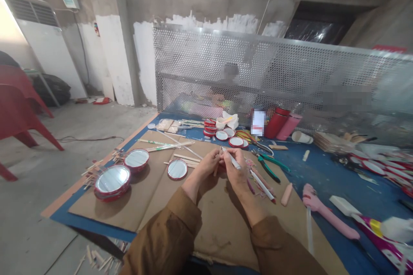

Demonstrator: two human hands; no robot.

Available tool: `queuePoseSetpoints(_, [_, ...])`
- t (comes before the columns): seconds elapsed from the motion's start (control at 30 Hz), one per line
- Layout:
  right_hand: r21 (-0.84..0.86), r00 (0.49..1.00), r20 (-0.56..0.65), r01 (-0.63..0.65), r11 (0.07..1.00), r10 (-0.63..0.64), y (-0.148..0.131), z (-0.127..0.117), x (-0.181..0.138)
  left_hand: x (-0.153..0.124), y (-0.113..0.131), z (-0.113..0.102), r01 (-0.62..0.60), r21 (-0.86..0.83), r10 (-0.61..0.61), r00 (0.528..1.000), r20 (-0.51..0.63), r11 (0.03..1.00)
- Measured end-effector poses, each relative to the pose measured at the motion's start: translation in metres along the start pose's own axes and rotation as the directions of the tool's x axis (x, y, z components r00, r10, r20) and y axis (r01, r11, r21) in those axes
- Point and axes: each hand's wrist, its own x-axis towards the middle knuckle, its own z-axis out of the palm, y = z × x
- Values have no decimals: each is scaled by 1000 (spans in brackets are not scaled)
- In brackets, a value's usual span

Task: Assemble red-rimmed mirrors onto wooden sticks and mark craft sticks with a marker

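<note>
My right hand (238,169) is closed around a white pen (235,161), its tip pointing toward my left fingers. Close beside it, my left hand (208,164) is pinched shut; whatever is between its fingers is too small and hidden to make out. Both hands are above a cardboard sheet (213,227). Left of them lies a round red-rimmed mirror (177,169), near some flat wooden sticks (187,160). To the right are a white marker with a red end (263,185) and green-handled pliers (268,169).
Red-rimmed mirrors are stacked at left (112,179), with another stack (136,160) behind. A pink glue gun (332,215) lies right. At the back stand a phone (258,123), a red bottle (276,122) and a perforated metal screen (193,60). A red chair (24,109) is beyond the table.
</note>
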Motion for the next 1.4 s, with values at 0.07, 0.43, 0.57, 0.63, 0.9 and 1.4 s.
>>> queuePoseSetpoints(0.07, [-24, 1000, -13, 2, 1000, -2, 1, 0, 0, 0, -2, 0, -5, -10, 5, 1000, 5, 1000])
queuePoseSetpoints(0.43, [-24, 1000, -14, 23, 999, -23, -5, -1, 1, 0, -1, 0, 15, -27, -15, 1000, 12, 1000])
queuePoseSetpoints(0.57, [-32, 1000, -24, -6, 999, 5, -4, -1, 0, -1, -2, 2, 16, -36, -15, 1000, 13, 999])
queuePoseSetpoints(0.63, [-37, 999, -39, -12, 999, 11, -4, 0, 0, -3, -3, 3, 5, -63, -4, 1000, 7, 998])
queuePoseSetpoints(0.9, [-40, 1000, -30, 9, 999, -11, -8, 0, 1, -1, 1, 2, 38, -61, -37, 999, 16, 997])
queuePoseSetpoints(1.4, [2, 998, -44, -39, 999, 39, -7, 1, 0, 1, 2, 1, 7, -10, -7, 1000, 18, 1000])
